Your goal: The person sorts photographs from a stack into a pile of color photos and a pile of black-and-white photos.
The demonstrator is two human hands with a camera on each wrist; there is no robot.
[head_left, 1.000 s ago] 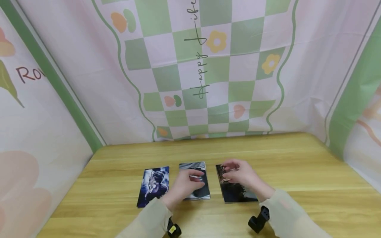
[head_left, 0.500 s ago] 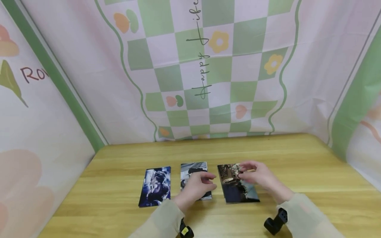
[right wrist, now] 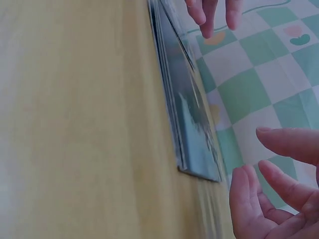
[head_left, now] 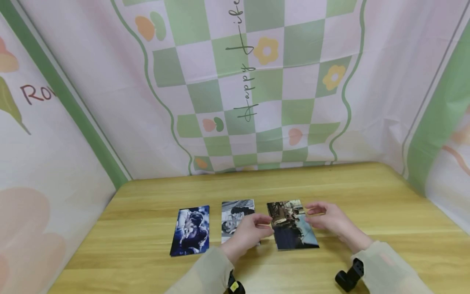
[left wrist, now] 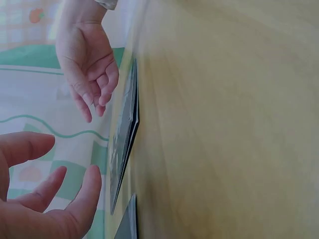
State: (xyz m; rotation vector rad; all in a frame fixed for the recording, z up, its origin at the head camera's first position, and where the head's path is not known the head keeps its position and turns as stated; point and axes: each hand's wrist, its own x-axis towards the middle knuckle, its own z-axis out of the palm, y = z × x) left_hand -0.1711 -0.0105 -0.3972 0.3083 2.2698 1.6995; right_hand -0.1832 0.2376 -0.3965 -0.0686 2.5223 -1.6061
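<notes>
The rightmost photo card (head_left: 291,224) lies flat on the wooden surface (head_left: 367,196), between the two hands. The left hand (head_left: 247,232) hovers at its left edge, the right hand (head_left: 330,220) just beside its right edge; both have relaxed, empty fingers.

Both forearms, in pale sleeves, reached forward from the bottom of the head view and angled in toward each other. The left hand (head_left: 247,233) hung palm-down with its fingers loosely bent and its fingertips pointing to the right, holding nothing. The right hand (head_left: 329,219) sat just across from it, fingers relaxed and slightly spread toward the left, thumb apart from them, its grip likewise empty, a small gap between the two hands.
</notes>
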